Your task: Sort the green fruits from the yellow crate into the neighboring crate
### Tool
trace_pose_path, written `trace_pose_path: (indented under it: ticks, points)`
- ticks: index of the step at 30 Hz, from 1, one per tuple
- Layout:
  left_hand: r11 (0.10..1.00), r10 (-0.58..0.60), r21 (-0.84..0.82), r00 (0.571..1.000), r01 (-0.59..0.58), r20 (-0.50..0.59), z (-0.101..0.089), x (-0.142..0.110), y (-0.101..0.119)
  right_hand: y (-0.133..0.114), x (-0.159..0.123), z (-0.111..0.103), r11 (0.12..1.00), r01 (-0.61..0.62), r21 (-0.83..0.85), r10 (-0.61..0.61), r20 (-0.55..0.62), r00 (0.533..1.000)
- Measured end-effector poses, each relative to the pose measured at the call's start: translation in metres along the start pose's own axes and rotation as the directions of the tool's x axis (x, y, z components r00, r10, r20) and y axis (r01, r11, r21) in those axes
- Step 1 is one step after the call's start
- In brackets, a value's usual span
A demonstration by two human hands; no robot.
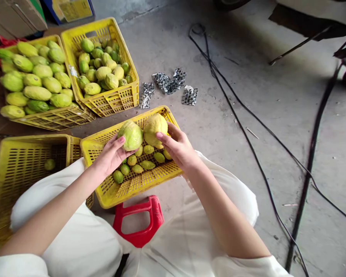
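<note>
My left hand (111, 154) is closed around a lumpy green-yellow citrus fruit (130, 136), cupping it from below and the left side. A yellower citrus fruit (155, 129) is gripped by my right hand (178, 149), thumb in front and fingers at the far right side. The two fruits are held close side by side above a yellow plastic crate (127, 195). Inside that crate lie several smaller green and yellow fruits (137, 168), partly hidden beneath my hands.
Two yellow crates heaped with green-yellow fruit, a left one (50, 121) and a right one (119, 100), stand beyond. Another crate (25, 139) at left holds one visible fruit. Crumpled patterned wrappers (168, 82), black cables (245, 130) and a red stool (157, 215) are also around.
</note>
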State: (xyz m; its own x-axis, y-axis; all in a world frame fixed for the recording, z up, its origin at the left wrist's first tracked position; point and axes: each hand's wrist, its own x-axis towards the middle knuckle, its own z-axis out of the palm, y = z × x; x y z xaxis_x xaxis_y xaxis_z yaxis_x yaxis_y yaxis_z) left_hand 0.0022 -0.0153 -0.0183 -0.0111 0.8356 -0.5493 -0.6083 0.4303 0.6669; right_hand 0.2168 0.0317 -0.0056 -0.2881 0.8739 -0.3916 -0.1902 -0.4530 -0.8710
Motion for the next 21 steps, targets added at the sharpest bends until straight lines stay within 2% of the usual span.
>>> trace_pose_path:
  ticks: [6, 9, 16, 21]
  points:
    - [1.000, 0.016, 0.020, 0.996, -0.014, -0.090, -0.002, 0.003, -0.003, 0.002, 0.005, -0.001, 0.999, 0.018, 0.037, -0.018, 0.004, 1.000]
    - [0.999, 0.025, 0.047, 0.998, -0.022, -0.057, -0.004, 0.005, -0.002, 0.002, 0.007, -0.002, 0.997, 0.031, 0.076, -0.034, 0.031, 0.999]
    - [0.998, -0.015, 0.059, 0.999, 0.014, 0.030, 0.002, -0.002, 0.003, 0.002, 0.005, 0.001, 0.994, 0.102, -0.034, -0.099, 0.067, 0.993]
    - [0.993, -0.023, 0.116, 0.994, 0.011, 0.107, 0.006, -0.008, 0.003, 0.005, 0.003, 0.006, 0.997, 0.031, -0.065, -0.030, 0.006, 1.000]
